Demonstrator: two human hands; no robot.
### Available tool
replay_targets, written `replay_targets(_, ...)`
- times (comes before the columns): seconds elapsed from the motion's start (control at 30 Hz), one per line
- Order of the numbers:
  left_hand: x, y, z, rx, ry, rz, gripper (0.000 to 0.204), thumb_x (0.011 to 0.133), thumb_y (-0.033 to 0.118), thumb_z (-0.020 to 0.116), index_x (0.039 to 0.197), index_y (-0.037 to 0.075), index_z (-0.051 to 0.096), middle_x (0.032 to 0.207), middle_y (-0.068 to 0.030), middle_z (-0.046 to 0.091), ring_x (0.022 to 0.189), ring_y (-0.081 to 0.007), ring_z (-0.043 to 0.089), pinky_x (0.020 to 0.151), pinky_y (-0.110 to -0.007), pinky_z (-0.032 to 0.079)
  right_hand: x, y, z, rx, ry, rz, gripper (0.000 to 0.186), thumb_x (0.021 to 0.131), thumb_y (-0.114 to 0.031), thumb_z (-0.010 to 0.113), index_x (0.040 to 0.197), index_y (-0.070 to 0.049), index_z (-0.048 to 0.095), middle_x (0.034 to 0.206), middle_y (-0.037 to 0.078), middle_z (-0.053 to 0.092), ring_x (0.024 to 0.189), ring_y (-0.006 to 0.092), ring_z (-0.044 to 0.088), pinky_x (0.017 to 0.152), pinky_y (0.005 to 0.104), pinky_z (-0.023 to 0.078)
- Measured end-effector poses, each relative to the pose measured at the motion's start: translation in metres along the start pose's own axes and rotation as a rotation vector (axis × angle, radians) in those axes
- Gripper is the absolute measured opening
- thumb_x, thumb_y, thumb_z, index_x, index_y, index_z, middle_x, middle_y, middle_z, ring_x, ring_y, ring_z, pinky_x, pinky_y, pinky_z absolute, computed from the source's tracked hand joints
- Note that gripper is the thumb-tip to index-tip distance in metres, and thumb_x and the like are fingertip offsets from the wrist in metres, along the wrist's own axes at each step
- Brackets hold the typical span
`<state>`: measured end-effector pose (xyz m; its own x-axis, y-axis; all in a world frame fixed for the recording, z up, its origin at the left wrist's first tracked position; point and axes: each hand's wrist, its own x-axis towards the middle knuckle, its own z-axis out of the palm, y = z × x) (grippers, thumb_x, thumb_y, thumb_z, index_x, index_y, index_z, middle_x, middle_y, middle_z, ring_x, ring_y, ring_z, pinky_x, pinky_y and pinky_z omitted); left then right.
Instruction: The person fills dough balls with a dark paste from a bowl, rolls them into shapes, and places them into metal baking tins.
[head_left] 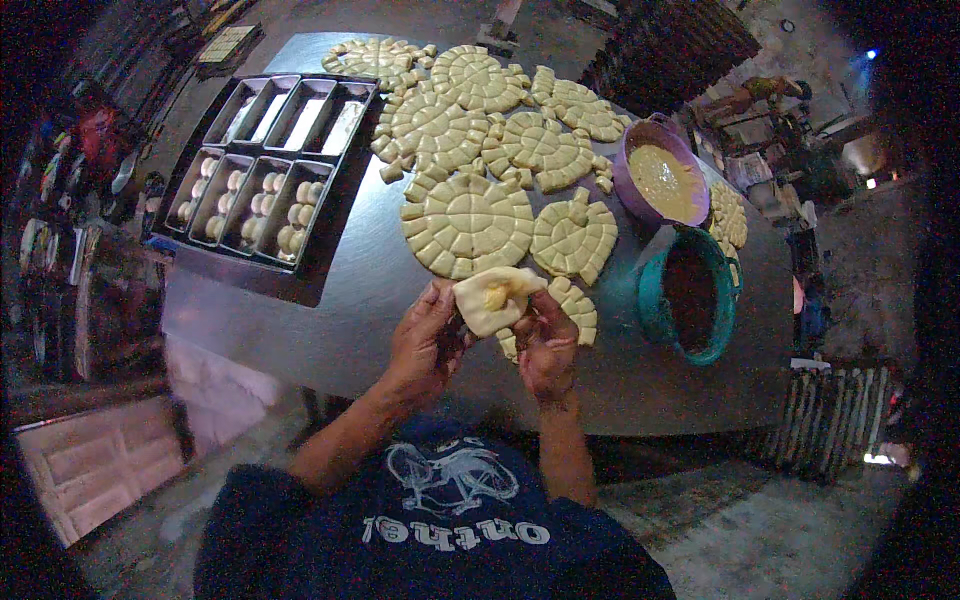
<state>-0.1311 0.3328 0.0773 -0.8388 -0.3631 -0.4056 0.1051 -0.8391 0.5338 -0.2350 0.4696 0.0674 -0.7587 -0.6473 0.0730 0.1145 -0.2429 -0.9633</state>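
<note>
Between my two hands, above the near part of the table, is a flattened piece of pale dough (482, 312) with a dab of yellow filling (496, 294) on it. My left hand (427, 335) pinches its left edge. My right hand (549, 345) grips the right edge, which curls upward. Just beyond lies a large round of dough (467, 225) cut into segments. A smaller cut round (573, 235) sits to its right, and a partly used one (574, 308) lies behind my right hand.
Several more cut dough rounds (436, 130) cover the table's far side. At left stands a dark rack of loaf tins (300, 155); its near tins hold dough balls (262, 205). On the right are a purple bowl (632, 196) of yellow filling and a teal bowl (652, 300) with dark contents.
</note>
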Motion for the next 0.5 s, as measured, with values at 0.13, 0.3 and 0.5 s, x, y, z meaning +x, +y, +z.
replay_targets(0.13,-0.006,0.019,-0.002,0.393,-0.055,0.244,0.028,0.095,0.015,0.063,0.118,0.006,0.051,0.104,-0.0022,0.061,0.082,-0.0081,0.059,0.069,-0.022,0.049,-0.004,0.000,0.016,-0.856,-0.158,-0.443,0.035,0.083,0.002,0.067,0.116,-0.009,0.066,0.132,0.015,0.053,0.122,0.0316,0.055,0.094,0.0380,0.053)
replay_targets(0.3,-0.024,0.043,-0.011,0.656,-0.135,0.336,0.027,0.091,0.011,0.067,0.114,0.003,0.056,0.097,-0.0034,0.064,0.079,-0.0082,0.059,0.067,-0.022,0.048,0.000,-0.035,0.033,-1.272,-0.410,-0.792,0.046,0.081,-0.002,0.071,0.125,-0.009,0.060,0.116,0.014,0.062,0.096,0.0245,0.067,0.073,0.0343,0.058)
replay_targets(0.5,-0.035,0.063,-0.028,0.846,-0.232,0.306,0.019,0.091,0.005,0.060,0.109,-0.001,0.063,0.098,-0.0058,0.066,0.084,-0.0097,0.061,0.072,-0.026,0.051,-0.002,-0.046,0.048,-1.075,-0.243,-0.379,0.041,0.073,-0.007,0.077,0.112,-0.012,0.064,0.094,0.009,0.064,0.082,0.0249,0.066,0.067,0.0330,0.056)
